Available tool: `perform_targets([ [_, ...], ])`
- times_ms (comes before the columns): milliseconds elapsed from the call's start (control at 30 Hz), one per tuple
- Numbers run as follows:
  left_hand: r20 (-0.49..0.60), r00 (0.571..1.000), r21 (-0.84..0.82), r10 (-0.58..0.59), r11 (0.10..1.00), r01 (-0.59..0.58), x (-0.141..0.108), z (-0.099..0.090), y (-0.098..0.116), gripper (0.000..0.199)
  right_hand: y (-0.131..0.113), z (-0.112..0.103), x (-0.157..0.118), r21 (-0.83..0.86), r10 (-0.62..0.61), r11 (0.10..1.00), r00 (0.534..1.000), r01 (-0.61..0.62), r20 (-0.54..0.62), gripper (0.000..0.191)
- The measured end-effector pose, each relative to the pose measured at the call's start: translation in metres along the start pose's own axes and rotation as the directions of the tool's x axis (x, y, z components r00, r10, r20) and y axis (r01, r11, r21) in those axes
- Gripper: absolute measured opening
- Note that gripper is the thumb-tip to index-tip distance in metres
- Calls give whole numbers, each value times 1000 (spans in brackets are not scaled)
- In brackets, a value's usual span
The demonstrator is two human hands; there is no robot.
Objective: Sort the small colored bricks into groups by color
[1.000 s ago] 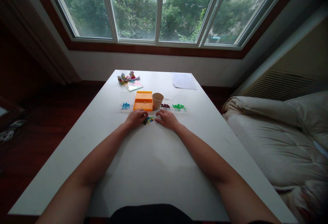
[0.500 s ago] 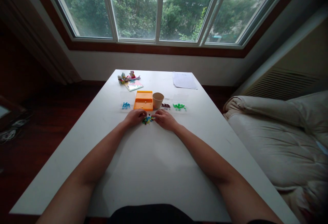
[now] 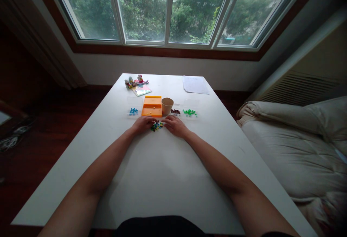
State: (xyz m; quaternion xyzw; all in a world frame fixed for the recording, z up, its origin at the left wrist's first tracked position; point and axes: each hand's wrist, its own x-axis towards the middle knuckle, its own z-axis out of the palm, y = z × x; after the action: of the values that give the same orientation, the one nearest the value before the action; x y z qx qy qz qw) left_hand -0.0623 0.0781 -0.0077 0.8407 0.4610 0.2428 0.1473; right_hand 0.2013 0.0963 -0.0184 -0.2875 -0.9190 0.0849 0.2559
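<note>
A small heap of mixed blue, yellow, green and dark pieces [image 3: 156, 126] lies on the white table between my hands. At its left edge, my left hand [image 3: 143, 124] has its fingers curled together over the heap. Whatever sits in that pinch is too small to make out. My right hand [image 3: 175, 125] rests at the heap's right side, fingers stretched leftward and slightly apart, with no piece visible in them. Just beyond the hands stand an orange tray [image 3: 152, 112] with a few tiny pale pieces and a brown paper cup [image 3: 167, 106].
Clear boxes hold blue pieces [image 3: 133, 111], dark brown pieces [image 3: 175, 111] and green pieces [image 3: 189, 112]. Small colourful figures [image 3: 135, 81] and a flat card [image 3: 142, 90] lie far left; paper sheets [image 3: 195, 85] lie far right. A padded sofa [image 3: 284, 146] flanks the table [image 3: 168, 179].
My left fingertips have shifted slightly right over the heap. My right fingers have drawn a little up and back from the pieces.
</note>
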Motion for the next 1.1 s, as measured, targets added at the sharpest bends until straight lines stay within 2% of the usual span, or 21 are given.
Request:
perform_targets([
  [233,-61,997,30,-50,998,52,-1,-2,-1,24,3,-3,-1,44,17,999,1000,-16,-20,30],
  [567,-36,996,57,-77,995,79,-1,0,-4,17,11,-3,-4,99,123,989,985,-111,-122,19],
  [767,-37,996,24,-75,997,76,2,0,-9,24,10,-5,-4,117,130,987,979,-112,-156,17],
  [1100,-3,997,37,-72,997,72,0,-2,-9,19,13,-4,-4,156,125,983,977,-99,-172,16],
])
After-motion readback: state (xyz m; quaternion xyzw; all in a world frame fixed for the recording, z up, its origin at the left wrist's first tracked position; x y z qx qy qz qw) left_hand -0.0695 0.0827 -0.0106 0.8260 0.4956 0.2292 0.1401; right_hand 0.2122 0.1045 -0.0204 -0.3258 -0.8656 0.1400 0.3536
